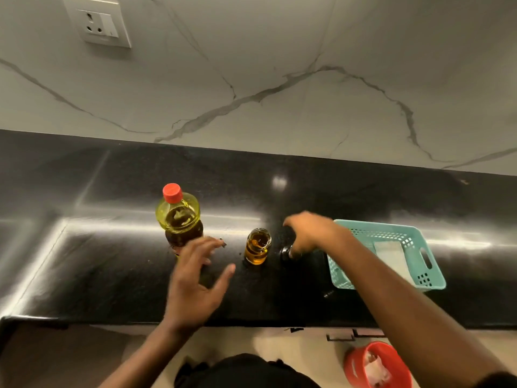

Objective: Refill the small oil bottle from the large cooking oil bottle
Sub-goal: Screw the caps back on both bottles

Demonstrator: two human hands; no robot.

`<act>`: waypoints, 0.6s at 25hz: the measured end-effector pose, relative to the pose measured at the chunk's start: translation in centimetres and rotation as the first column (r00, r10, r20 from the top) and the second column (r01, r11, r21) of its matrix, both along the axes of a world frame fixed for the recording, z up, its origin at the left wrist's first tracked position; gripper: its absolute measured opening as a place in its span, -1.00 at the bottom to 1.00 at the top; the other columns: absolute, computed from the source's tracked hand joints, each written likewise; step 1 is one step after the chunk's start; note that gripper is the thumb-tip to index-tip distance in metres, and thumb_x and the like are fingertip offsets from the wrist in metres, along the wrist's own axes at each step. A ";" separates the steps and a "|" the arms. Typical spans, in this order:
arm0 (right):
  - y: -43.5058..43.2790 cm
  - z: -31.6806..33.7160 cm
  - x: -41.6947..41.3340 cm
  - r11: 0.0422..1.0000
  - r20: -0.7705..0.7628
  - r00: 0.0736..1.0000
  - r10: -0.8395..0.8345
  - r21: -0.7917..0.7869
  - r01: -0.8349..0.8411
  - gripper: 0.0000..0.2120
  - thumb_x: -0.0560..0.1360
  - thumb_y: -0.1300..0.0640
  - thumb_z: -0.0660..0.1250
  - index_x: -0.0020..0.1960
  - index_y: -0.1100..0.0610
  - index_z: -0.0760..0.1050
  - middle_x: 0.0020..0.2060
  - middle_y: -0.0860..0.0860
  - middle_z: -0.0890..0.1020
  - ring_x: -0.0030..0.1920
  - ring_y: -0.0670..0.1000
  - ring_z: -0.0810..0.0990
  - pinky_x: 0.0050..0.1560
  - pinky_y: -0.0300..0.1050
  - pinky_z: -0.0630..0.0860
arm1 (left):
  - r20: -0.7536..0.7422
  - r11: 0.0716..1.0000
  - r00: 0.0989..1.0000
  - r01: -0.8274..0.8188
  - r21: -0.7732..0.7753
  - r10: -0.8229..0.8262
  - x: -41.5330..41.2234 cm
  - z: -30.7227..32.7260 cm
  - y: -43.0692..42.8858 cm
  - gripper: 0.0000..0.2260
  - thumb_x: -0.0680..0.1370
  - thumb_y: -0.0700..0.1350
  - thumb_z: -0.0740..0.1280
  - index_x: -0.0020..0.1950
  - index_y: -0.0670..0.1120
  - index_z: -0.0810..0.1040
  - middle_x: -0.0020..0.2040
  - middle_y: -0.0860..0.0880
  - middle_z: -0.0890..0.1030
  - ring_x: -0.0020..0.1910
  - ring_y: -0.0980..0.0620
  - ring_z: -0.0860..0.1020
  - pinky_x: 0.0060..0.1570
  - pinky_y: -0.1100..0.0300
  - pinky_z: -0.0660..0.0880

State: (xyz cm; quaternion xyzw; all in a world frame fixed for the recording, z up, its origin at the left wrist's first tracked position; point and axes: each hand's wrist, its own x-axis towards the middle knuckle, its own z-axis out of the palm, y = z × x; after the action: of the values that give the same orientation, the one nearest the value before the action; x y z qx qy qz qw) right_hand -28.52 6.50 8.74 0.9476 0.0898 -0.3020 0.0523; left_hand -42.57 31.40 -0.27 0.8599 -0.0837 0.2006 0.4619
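Two bottles stand upright on a black counter [112, 275]. One is a large cooking oil bottle [179, 217] with a red cap [172, 192] screwed on, and at its 3 o'clock is one small oil bottle [257, 246], open at the top and partly filled with amber oil. The large bottle's lower part is dark and any writing on it is unreadable. One loose black cap [285, 252] lies just beside the small bottle at 3 o'clock. The left hand [195, 281] has its fingers spread wide and grips nothing, with the fingertips by the large bottle's base. The right hand [310, 233], blurred, reaches over the black cap, and whether it grasps the cap is unclear. The hands are apart. Farther toward 3 o'clock sits one teal basket [377, 224]. One red bin [355, 362] is at 5 o'clock, and one wall socket [96, 23] at 11 o'clock.
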 end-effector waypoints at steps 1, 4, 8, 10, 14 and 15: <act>-0.4 -2.1 -0.7 1.000 -0.028 1.000 -0.005 0.008 0.005 -0.17 0.37 -0.13 0.65 0.55 0.02 0.42 0.43 0.11 0.56 0.36 0.20 0.61 0.31 0.13 0.61 | -0.144 0.998 0.988 0.044 -0.050 -0.051 0.2 -1.2 -1.5 -0.45 0.53 0.04 0.57 0.49 0.00 0.54 0.42 0.03 0.56 0.38 0.09 0.57 0.30 0.01 0.63; -0.9 -6.4 -1.6 0.999 0.007 1.000 0.009 0.052 -0.009 -0.12 0.35 -0.19 0.64 0.56 0.01 0.39 0.41 0.10 0.57 0.35 0.20 0.61 0.28 0.16 0.62 | -0.443 0.982 0.895 -0.036 -0.185 -0.051 2.5 -4.5 -4.7 -0.18 0.46 0.09 0.66 0.65 0.12 0.38 0.58 0.06 0.49 0.55 0.11 0.47 0.54 0.00 0.48; -1.4 -8.5 -1.9 0.994 0.083 0.993 0.078 0.074 -0.084 -0.45 0.46 -0.02 0.57 0.39 0.03 0.52 0.26 0.09 0.63 0.21 0.17 0.67 0.17 0.13 0.67 | -0.546 0.978 0.836 -0.069 -0.196 -0.051 5.8 -6.6 -6.5 -0.12 0.40 0.07 0.71 0.65 0.06 0.39 0.57 0.07 0.50 0.51 0.13 0.49 0.53 0.12 0.44; -1.9 -7.4 -1.3 0.990 0.110 0.993 0.048 0.125 -0.062 -0.50 0.43 -0.01 0.55 0.35 0.00 0.56 0.23 0.07 0.65 0.19 0.16 0.69 0.15 0.12 0.68 | -0.530 0.977 0.846 -0.064 -0.203 -0.055 6.6 -6.7 -7.1 -0.27 0.39 0.00 0.72 0.51 0.08 0.52 0.40 0.14 0.62 0.36 0.27 0.58 0.46 0.22 0.51; -2.3 -2.3 0.9 0.942 0.151 0.988 0.024 0.326 -0.073 -0.41 0.40 -0.04 0.59 0.40 -0.08 0.55 0.26 0.00 0.67 0.23 0.06 0.67 0.24 0.04 0.64 | -0.498 0.959 0.862 -0.058 -0.276 -0.091 7.2 -6.9 -7.5 -0.41 0.38 -0.07 0.73 0.34 0.14 0.61 0.20 0.17 0.73 0.22 0.28 0.67 0.34 0.21 0.61; -1.9 -1.4 1.2 0.920 0.132 0.990 0.056 0.379 -0.102 -0.39 0.40 -0.04 0.61 0.41 -0.09 0.55 0.26 -0.03 0.66 0.23 0.03 0.66 0.25 0.04 0.64 | -0.496 0.954 0.862 -0.058 -0.295 -0.101 7.3 -7.1 -7.5 -0.42 0.37 -0.07 0.74 0.33 0.13 0.63 0.19 0.16 0.74 0.22 0.24 0.68 0.34 0.15 0.62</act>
State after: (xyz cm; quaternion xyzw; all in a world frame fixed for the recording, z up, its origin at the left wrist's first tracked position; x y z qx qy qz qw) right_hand -27.30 4.64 7.37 0.9513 0.1823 -0.2191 -0.1173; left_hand -35.24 23.94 -7.39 0.8009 0.0622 -0.0267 0.5950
